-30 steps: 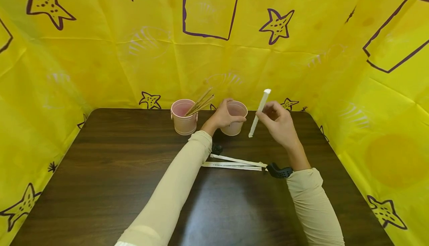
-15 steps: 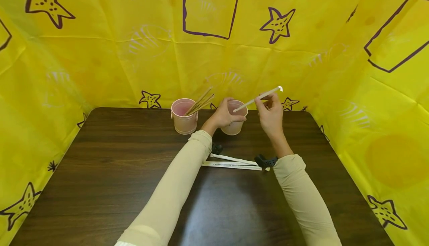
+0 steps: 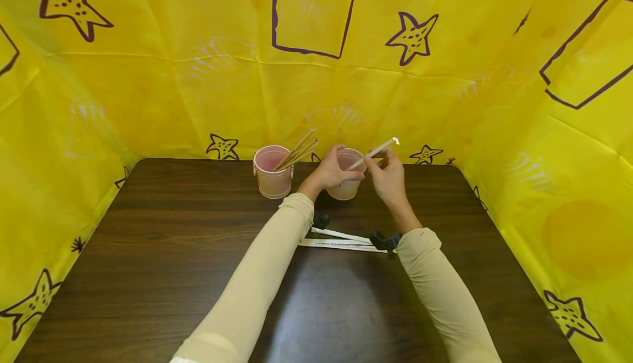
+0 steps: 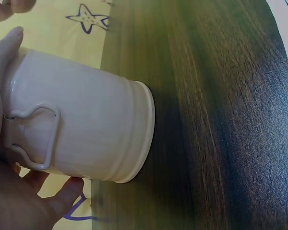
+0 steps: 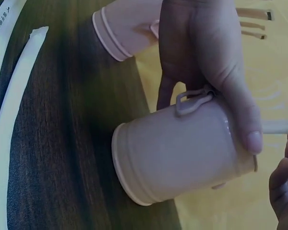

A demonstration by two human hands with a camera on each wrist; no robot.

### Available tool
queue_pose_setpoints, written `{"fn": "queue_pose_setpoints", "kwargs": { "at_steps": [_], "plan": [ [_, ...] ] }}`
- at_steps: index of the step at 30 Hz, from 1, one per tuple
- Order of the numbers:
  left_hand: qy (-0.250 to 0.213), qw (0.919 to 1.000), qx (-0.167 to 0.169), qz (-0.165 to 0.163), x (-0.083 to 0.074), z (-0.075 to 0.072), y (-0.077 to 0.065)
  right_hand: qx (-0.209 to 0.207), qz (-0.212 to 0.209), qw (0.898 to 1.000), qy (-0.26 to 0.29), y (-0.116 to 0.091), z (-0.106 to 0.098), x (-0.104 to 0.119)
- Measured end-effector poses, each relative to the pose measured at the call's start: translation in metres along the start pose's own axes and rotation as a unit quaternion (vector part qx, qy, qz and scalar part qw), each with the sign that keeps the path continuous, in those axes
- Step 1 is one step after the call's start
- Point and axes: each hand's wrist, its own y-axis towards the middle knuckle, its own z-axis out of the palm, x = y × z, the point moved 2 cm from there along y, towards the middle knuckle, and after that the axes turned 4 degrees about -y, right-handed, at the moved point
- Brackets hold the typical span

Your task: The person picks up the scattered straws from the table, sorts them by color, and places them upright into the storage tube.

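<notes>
My left hand (image 3: pixel 328 172) grips the right-hand pink bucket (image 3: pixel 344 191) around its upper part, thumb along the near side of the rim. In the left wrist view this bucket (image 4: pixel 89 115) stands upright on the table with its small wire handle hanging down. My right hand (image 3: pixel 389 179) pinches a slim white paper-wrapped stick (image 3: pixel 384 146) between thumb and fingers. The stick slants, its lower end within the bucket's mouth and its upper end pointing up to the right. In the right wrist view, part of the stick (image 5: pixel 277 126) shows beyond the rim, behind my left thumb.
A second pink bucket (image 3: pixel 273 186) stands to the left, with several thin tan sticks (image 3: pixel 298 152) leaning out. More white paper-wrapped sticks (image 3: pixel 341 243) lie on the dark wooden table (image 3: pixel 173 275), below my wrists. A yellow patterned cloth (image 3: pixel 316 94) hangs directly behind the table.
My right hand has moved left with the white stick, tilting it from nearly upright to slanted and bringing its lower end into the bucket's mouth. My left hand has kept its grip.
</notes>
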Motion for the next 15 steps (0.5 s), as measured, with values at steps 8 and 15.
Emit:
{"fn": "queue_pose_setpoints", "kwargs": {
  "at_steps": [8,15],
  "plan": [
    [0.007,1.0,-0.002,0.005,0.001,0.0,0.0,-0.031,0.012,0.999,0.021,0.003,0.0,-0.04],
    [0.007,1.0,-0.003,0.002,-0.001,0.0,-0.001,-0.047,0.001,0.999,-0.016,-0.008,-0.009,-0.049]
  ]
}}
